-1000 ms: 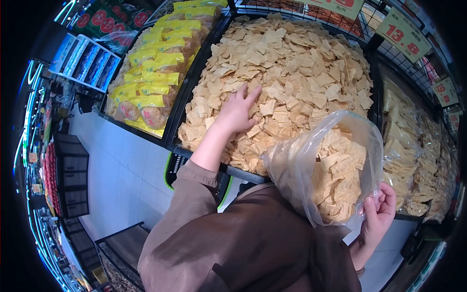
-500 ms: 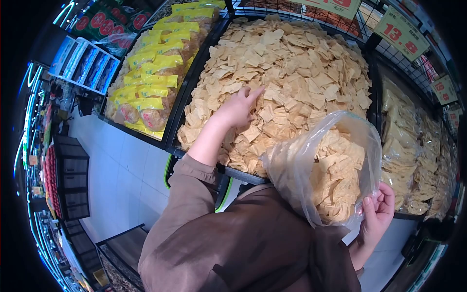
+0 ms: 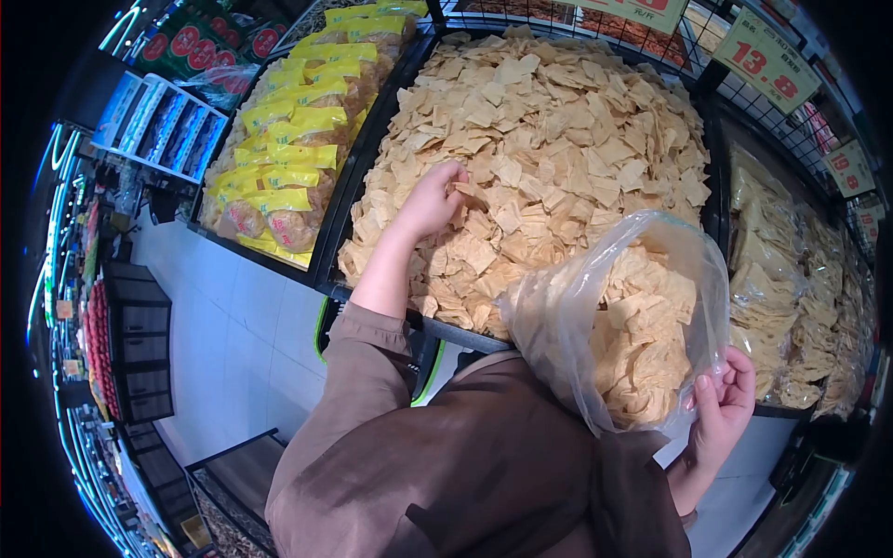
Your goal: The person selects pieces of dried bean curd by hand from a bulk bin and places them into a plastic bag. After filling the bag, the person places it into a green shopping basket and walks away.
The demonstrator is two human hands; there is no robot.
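Thin, pale tan dried flakes [image 3: 577, 139], like pieces of bean curd skin, are heaped in a wide black-edged bin. Over the heap's left part is my left hand [image 3: 434, 202], its fingers curled together with a flake [image 3: 470, 191] pinched at their tips. My right hand [image 3: 724, 400] grips the rim of a clear plastic bag [image 3: 569, 325] between thumb and fingers. The bag's mouth gapes toward me, and many of the same flakes [image 3: 646, 339] fill it. It leans against the bin's front edge, close to my body.
Left of the heap, a bin holds yellow-labelled packs [image 3: 288, 153]. Bagged tan sheets [image 3: 786, 279] lie in the bin to the right. Price signs [image 3: 767, 60] hang on the wire rack behind. A black display stand [image 3: 138, 339] stands on the floor at left.
My left hand has drawn slightly back to the left, and its spread fingers have closed on a flake. My right hand and the bag have stayed put.
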